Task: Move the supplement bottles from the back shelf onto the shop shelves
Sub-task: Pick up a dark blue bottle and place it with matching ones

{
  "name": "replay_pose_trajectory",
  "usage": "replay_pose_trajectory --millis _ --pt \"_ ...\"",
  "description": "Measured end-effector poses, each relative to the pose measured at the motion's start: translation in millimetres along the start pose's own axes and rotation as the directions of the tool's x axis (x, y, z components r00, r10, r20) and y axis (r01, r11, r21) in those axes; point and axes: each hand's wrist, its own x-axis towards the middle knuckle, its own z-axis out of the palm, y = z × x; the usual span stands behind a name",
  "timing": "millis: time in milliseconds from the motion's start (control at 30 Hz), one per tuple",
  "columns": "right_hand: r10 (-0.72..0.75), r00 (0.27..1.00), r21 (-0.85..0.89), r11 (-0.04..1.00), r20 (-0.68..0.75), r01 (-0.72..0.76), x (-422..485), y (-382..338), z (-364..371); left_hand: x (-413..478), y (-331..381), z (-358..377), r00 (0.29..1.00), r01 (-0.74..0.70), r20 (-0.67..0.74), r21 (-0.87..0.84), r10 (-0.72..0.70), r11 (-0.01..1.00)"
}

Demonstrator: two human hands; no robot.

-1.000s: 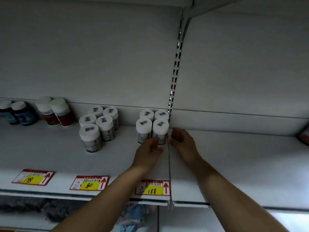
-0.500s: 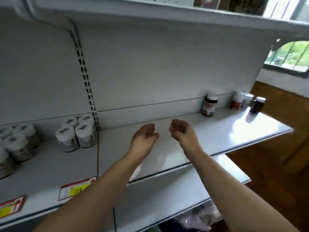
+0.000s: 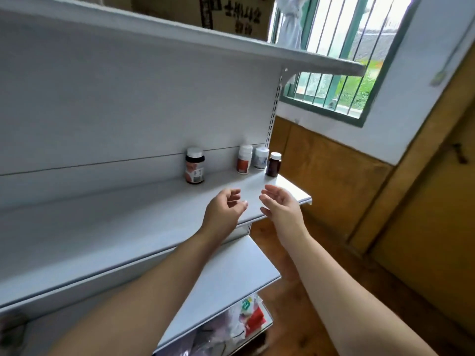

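Both hands hover empty over the shelf [image 3: 128, 227], left hand [image 3: 223, 210] and right hand [image 3: 281, 205] loosely curled. Four bottles [image 3: 194, 165] stand at the far right

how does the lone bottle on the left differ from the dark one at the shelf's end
The lone bottle looks bigger and wears a red-and-white label; the end bottle is smaller, plain dark brown. The lone bottle stands apart; the end bottle stands beside two white bottles. Both are upright with pale caps.
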Motion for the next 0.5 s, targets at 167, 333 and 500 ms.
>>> replay_pose_trajectory --millis 167,333,500 --pt "0.009 1.000 -0.041 0.999 -0.019 -0.009 62 26 -51 57 -13 68 1.000 -0.006 0.009 0.013 0.006 1.000" --pt "0.062 0.998 -0.156 0.986 -0.019 -0.064 149 45 -80 136 -26 120 0.998 0.037 -0.053 0.014 -0.036 0.999" --pt "0.044 0.998 -0.281 0.958 -0.033 -0.052 229 52 -118 199 -33 156 0.985 0.135 -0.118 0.046 -0.128 0.990"
